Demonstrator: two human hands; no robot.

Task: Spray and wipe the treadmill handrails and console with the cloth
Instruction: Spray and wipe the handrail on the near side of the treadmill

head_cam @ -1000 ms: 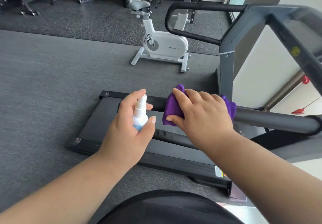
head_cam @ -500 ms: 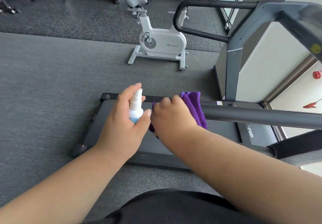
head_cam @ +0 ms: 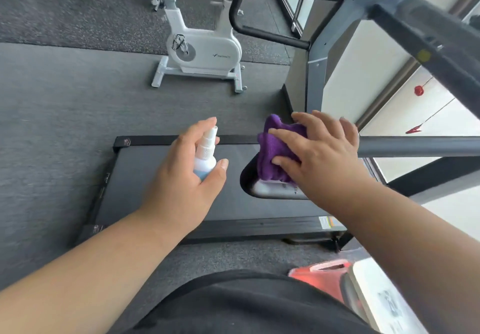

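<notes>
Treadmill handrail (head_cam: 415, 146), the near one, runs in from the right edge of the head view, a dark grey bar above the black running belt (head_cam: 161, 177). The purple cloth (head_cam: 278, 151) is bunched over its free end, and the right hand (head_cam: 319, 157) presses it there with fingers spread fairly straight across the fabric (thumb low, near the pale end cap). Just beside it, not touching, the left hand (head_cam: 189, 175) grips a small white spray bottle (head_cam: 206, 151), forefinger over the nozzle top, thumb along its side. The far handrail (head_cam: 275, 34) loops black off the grey upright (head_cam: 315, 73). Beyond the belt a white exercise bike (head_cam: 202, 50) stands on the grey floor (head_cam: 52, 112). A red blurred object (head_cam: 322, 276) sits low right, beside the person's dark clothing
</notes>
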